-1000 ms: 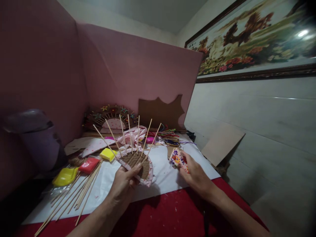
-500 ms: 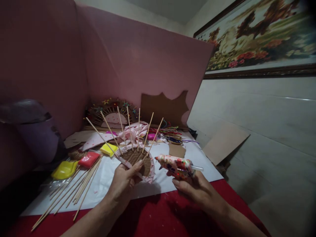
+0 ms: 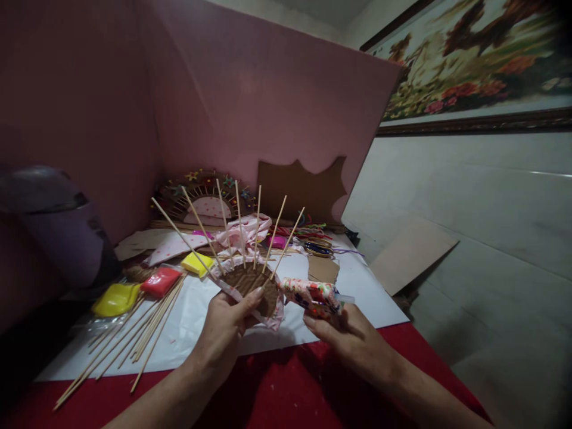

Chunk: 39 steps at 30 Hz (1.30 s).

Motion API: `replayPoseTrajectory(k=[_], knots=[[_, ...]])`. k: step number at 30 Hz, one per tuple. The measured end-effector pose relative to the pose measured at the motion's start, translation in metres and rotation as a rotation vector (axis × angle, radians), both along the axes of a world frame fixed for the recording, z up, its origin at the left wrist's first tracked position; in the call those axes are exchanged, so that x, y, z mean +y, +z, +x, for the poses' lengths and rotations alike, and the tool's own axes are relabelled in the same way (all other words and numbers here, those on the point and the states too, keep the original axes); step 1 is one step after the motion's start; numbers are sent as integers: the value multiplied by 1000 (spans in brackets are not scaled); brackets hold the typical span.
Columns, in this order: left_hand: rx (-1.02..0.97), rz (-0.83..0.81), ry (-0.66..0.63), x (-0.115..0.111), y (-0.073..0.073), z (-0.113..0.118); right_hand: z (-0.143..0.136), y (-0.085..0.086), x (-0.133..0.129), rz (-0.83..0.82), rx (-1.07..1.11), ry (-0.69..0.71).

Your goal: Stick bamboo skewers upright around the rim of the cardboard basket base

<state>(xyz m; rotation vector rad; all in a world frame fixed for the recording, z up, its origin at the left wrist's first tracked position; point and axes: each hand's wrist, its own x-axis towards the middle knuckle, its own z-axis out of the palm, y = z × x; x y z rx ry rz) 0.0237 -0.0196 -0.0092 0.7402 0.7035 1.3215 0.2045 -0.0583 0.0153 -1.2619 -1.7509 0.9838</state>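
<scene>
My left hand [image 3: 230, 322] grips the lower left edge of a brown cardboard piece [image 3: 248, 282] rimmed with pink fabric, its thumb lying on the cardboard. Several thin wooden sticks [image 3: 239, 217] fan upward from this piece. My right hand [image 3: 344, 330] is wrapped round a flower-patterned glue gun [image 3: 313, 293] with a clear glue stick in its rear. The gun's nozzle is at the right edge of the cardboard piece; whether it touches is too small to tell.
Loose sticks [image 3: 154, 325], a red packet [image 3: 161, 281] and yellow packets [image 3: 117, 299] lie left on the white sheet [image 3: 366, 292]. Behind are pink fabric [image 3: 250, 229], scissors [image 3: 318, 246], a decorated fan shape [image 3: 208, 205] and jagged cardboard [image 3: 299, 187]. A purple bin [image 3: 71, 244] stands left.
My right hand has moved the glue gun left, bringing its nozzle up to the cardboard piece. The stick tips have shifted slightly up and right, and the camera view has shifted a little.
</scene>
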Motion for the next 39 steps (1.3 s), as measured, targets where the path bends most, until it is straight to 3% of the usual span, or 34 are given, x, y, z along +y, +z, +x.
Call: replayPoseTrajectory(k=[9,16,22,39], knots=[[15,15,-24,0,1,0,-2,7,1,-80,65,-33],[8,2,-23,1,-4,0,1,5,4,-310,134,17],[55,38,-38,1,-5,1,4,-2,4,-265,164,-7],[118,53,-33,-1,-3,0,2,2,1,-275,113,-72]])
